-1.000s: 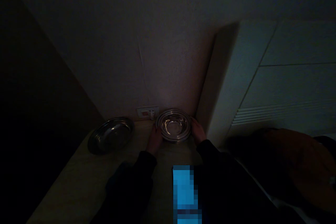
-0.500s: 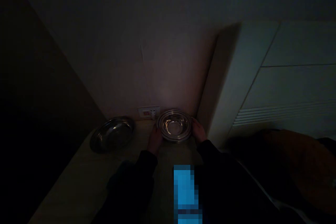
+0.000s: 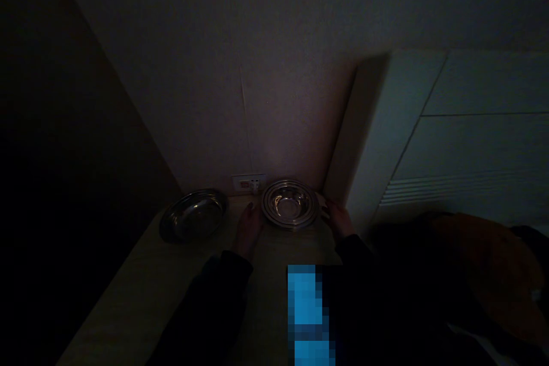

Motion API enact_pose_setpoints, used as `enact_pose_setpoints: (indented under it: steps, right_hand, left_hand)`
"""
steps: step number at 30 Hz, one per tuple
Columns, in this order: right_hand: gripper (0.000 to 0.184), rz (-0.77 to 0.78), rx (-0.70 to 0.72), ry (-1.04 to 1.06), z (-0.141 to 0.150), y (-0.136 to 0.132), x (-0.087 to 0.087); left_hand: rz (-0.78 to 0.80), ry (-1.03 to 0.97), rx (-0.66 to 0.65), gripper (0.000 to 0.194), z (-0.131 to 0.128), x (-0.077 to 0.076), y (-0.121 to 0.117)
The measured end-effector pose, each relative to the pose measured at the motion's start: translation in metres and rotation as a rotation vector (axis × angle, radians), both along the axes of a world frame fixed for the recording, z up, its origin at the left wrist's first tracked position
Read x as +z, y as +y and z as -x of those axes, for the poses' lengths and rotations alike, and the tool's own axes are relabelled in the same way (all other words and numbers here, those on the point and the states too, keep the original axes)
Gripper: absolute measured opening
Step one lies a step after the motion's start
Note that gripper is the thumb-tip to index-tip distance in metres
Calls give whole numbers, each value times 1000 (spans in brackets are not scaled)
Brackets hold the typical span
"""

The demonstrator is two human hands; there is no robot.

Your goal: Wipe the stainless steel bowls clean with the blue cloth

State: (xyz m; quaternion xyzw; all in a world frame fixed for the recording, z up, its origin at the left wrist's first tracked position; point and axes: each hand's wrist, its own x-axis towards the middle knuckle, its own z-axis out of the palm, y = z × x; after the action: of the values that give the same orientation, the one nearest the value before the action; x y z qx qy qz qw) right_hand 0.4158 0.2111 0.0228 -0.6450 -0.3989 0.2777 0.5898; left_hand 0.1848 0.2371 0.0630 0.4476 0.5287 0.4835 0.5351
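Note:
A stack of shiny metal bowls (image 3: 290, 206), nested one in another, sits on the table near the wall. Just left of the stack is my left hand (image 3: 249, 230), fingers stretched out and holding nothing. On the other side my right hand (image 3: 338, 219) is open, its fingertips a small gap from the stack's rim. A larger metal basin (image 3: 194, 216) rests farther left on the table; neither hand touches it. The dim light hides the finer details of my fingers.
The pale wooden table (image 3: 124, 297) meets the wall, where a socket plate (image 3: 249, 183) sits behind the bowls. A light headboard-like panel (image 3: 369, 131) rises at the right. Dark and orange-brown fabric (image 3: 484, 251) lies lower right. A pixelated blue patch (image 3: 307, 300) covers the front.
Both hands have let go of the bowl stack and moved apart, the left one leftward, the right one rightward. The stack stays by the wall; the view has shifted slightly.

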Motion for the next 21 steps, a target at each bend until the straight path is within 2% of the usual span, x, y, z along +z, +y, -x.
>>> enact_pose_setpoints:
  steps: [3, 5, 7, 9, 11, 15, 18, 21]
  right_hand:
    - [30, 9, -54, 2, 1, -25, 11]
    - [35, -13, -34, -28, 6, -43, 23]
    - [38, -27, 48, -73, 17, -60, 35]
    - [38, -20, 173, -136, 36, -77, 45]
    - [35, 1, 315, -216, 63, -92, 50]
    - [33, 63, 556, -396, 128, -114, 45]
    - [44, 123, 613, -516, 171, -118, 34]
    - [48, 200, 623, -603, 197, -115, 22]
  left_hand:
    - [-54, 107, -7, 43, 19, 16, -21]
    - [-114, 186, 3, 39, 38, 28, -36]
    - [-160, 270, 24, 39, 60, 35, -52]
    - [-167, 371, 58, 39, 83, 34, -67]
    - [-130, 474, 109, 41, 105, 24, -82]
    - [-19, 601, 149, 54, 140, -9, -103]
    - [62, 594, 103, 63, 154, -27, -110]
    - [104, 540, 37, 62, 162, -33, -111]
